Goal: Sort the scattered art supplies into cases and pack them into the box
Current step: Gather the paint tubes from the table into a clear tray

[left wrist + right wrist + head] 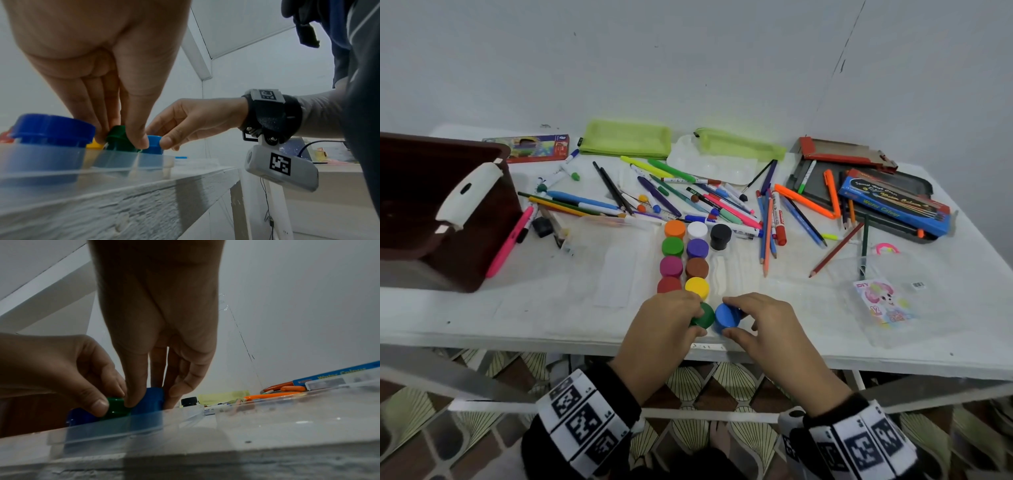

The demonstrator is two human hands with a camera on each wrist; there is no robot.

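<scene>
White counter [482,308] against pale wall; patterned tile floor below. Left hand [664,329] pinches green paint pot [703,317]; right hand [767,329] grips blue paint pot [726,317].

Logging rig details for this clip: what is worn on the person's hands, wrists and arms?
Both hands, left hand and right hand, are bare, no gloves. Each wrist carries a black strap with white blocks printed with black square-pattern markers. A grey-white camera pod with its own marker hangs under the right wrist. Sleeves are dark.
</scene>
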